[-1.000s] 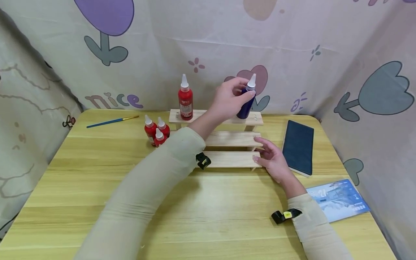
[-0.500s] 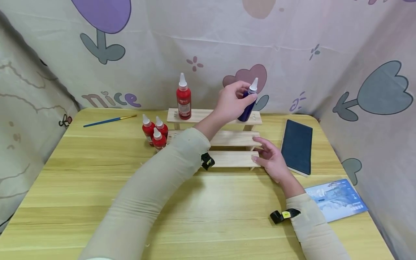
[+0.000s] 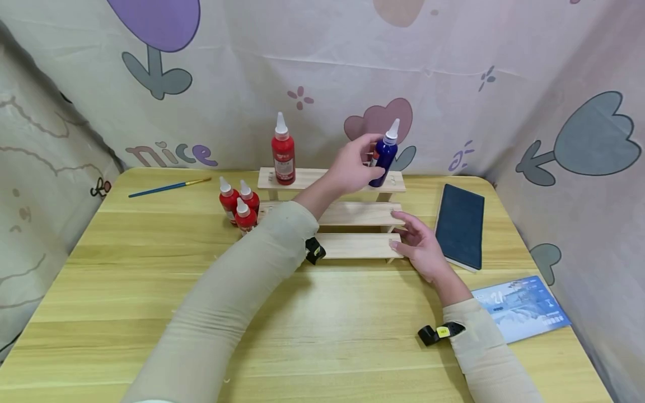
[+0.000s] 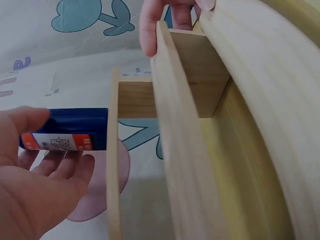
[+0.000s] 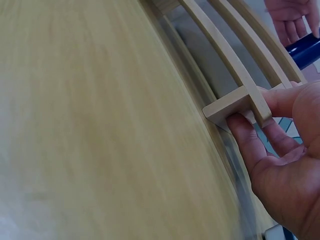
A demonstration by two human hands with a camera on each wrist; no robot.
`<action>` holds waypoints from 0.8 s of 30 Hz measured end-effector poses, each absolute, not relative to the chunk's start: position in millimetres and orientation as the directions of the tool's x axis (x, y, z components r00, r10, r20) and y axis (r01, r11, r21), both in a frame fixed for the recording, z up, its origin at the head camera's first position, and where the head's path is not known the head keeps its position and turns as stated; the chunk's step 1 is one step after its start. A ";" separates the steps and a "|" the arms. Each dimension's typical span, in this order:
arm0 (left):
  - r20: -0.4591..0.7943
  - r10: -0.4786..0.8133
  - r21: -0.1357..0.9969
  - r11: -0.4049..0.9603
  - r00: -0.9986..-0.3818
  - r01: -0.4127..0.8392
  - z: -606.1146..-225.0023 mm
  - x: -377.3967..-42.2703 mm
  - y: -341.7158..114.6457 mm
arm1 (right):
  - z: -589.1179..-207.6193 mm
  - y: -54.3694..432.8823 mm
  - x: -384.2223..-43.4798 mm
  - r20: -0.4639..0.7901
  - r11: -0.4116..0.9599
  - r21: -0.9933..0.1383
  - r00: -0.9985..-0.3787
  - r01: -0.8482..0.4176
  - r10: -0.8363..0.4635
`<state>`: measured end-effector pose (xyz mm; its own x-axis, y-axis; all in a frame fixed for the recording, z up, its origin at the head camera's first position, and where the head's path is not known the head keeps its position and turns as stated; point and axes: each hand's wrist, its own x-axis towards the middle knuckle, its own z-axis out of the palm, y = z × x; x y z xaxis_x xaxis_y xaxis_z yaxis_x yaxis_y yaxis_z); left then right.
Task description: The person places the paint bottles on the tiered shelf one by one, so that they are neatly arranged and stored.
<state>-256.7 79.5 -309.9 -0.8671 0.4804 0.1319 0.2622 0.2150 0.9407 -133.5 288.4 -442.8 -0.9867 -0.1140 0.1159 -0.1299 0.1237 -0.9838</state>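
A dark blue bottle (image 3: 386, 157) with a white nozzle stands on the right end of the top tier of a three-tier wooden rack (image 3: 360, 213). My left hand (image 3: 353, 165) is around the bottle's left side. In the left wrist view its thumb touches the bottle (image 4: 75, 129), and its loosely bent fingers lie along the other side. My right hand (image 3: 422, 249) holds the rack's right end by its lower two tiers. The right wrist view shows its thumb and fingers against the shelf ends. A red bottle (image 3: 284, 159) stands on the top tier's left.
Three red bottles (image 3: 245, 215) are grouped by the rack's left side, partly hidden by my sleeve. A paintbrush (image 3: 168, 187) lies at the back left. On the right lie a dark notebook (image 3: 459, 226) and a blue printed booklet (image 3: 521, 308). A patterned curtain hangs behind.
My left hand has loosened, its thumb sliding down and left from near the bottle's cap. More of the blue bottle shows. My right hand has stayed at the rack's end.
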 end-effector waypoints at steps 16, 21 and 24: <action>0.190 0.402 0.913 0.264 -0.896 0.312 -323.5 -254.4 80.2 | -443.0 288.0 -134.1 0.117 0.130 -0.982 -0.984 -0.135 -0.133; 0.184 0.430 0.940 0.185 -0.884 0.286 -322.0 -255.3 77.3 | -442.3 288.5 -133.1 0.114 0.133 -0.983 -0.987 -0.129 -0.118; 0.195 0.435 0.938 0.178 -0.879 0.297 -321.7 -255.5 76.2 | -442.0 288.2 -133.0 0.110 0.136 -0.983 -0.987 -0.126 -0.114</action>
<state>-255.5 76.2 -321.7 -0.8791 0.4346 0.1955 0.2968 0.1784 0.9381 -133.0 288.2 -442.0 -0.9873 -0.1144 0.1103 -0.1256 0.1361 -0.9827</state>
